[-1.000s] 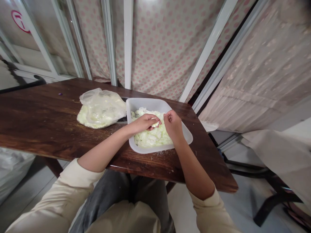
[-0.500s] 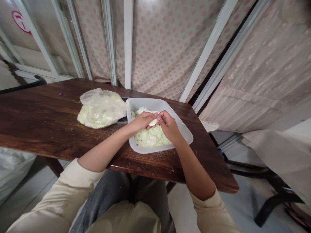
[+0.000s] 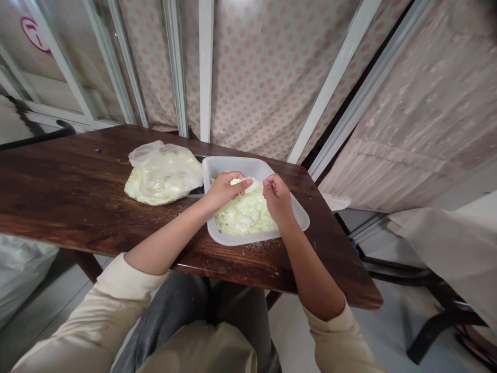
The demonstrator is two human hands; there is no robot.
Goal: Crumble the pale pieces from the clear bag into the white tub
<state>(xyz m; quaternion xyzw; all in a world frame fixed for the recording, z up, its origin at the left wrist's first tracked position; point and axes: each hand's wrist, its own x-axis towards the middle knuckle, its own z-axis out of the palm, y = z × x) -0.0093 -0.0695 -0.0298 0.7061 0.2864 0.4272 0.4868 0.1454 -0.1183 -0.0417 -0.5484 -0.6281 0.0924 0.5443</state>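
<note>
Over a white plastic tub (image 3: 298, 213) on the table, both hands work close together. My left hand (image 3: 227, 187) is closed on a pale whitish-green piece (image 3: 253, 185), its thumb pressed along the top. Just to the right, with a small gap between, my right hand (image 3: 277, 194) has its fingers curled in a pinch; anything held there is too small or hidden to make out. Under the hands, a heap of soft, pale green-white pieces (image 3: 246, 217) covers the tub's bottom. Their exact kind does not show.
Left of the tub lies a clear plastic bag (image 3: 163, 173) filled with similar pale pieces. The dark wooden table (image 3: 77, 181) has crumbs near its front edge. Behind it hang dotted curtains (image 3: 267, 77) between white frames. A black chair frame (image 3: 430, 331) stands at the right.
My hands were together on a pale piece; now they are apart. My right hand has moved right, and the piece stays in my left hand.
</note>
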